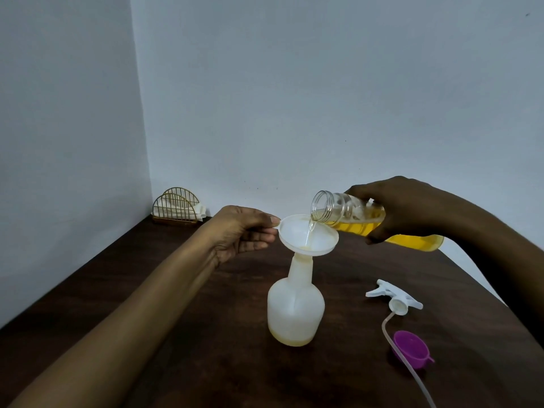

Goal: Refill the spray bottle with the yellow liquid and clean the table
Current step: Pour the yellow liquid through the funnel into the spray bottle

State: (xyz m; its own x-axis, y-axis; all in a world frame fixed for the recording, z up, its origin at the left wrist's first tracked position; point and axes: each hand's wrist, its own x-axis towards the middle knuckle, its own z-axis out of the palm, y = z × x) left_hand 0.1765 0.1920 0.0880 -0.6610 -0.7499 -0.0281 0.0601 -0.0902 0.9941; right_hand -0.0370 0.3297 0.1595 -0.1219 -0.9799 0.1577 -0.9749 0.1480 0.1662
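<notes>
Translucent white spray bottle (295, 307), funnel-topped

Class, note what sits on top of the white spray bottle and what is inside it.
A white funnel sits in the neck of the spray bottle, its stem hidden inside. Through the cloudy wall, shallow yellow liquid shows at the bottom.

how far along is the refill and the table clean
Done: the spray head is off, lying on the table, and a funnel sits in the spray bottle. In hand: the right hand tips the clear bottle, pouring yellow liquid, while the left hand pinches the funnel's rim. Only a shallow layer is in. Left: more filling, refitting the head, wiping.
</notes>
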